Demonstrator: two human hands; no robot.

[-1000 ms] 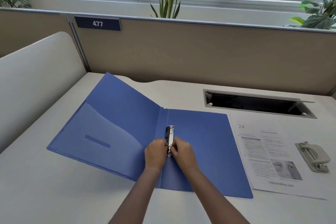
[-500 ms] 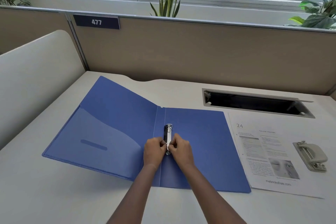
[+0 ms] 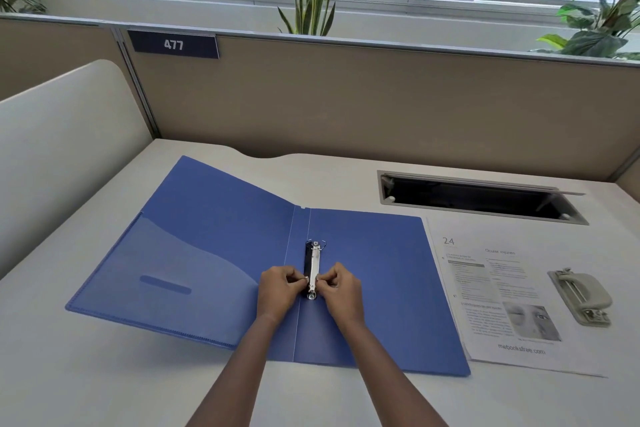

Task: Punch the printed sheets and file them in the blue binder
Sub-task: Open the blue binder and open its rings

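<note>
The blue binder (image 3: 214, 246) lies open flat on the desk, its metal ring mechanism (image 3: 313, 265) running along the spine. My left hand (image 3: 280, 289) pinches the near ring from the left side. My right hand (image 3: 341, 288) pinches the same ring from the right. The far ring at the top of the mechanism looks parted. The printed sheets (image 3: 498, 295) lie in a stack just right of the binder, text facing up. A beige hole punch (image 3: 581, 296) sits to the right of the sheets.
A recessed cable tray (image 3: 478, 198) with its lid up is set into the desk behind the sheets. Beige partition walls (image 3: 381, 100) close off the back and left. Bare white desk (image 3: 86, 374) lies in front of the binder.
My hands stay at the near ring, with fingers drawn slightly apart on either side of it. The view has shifted a little.
</note>
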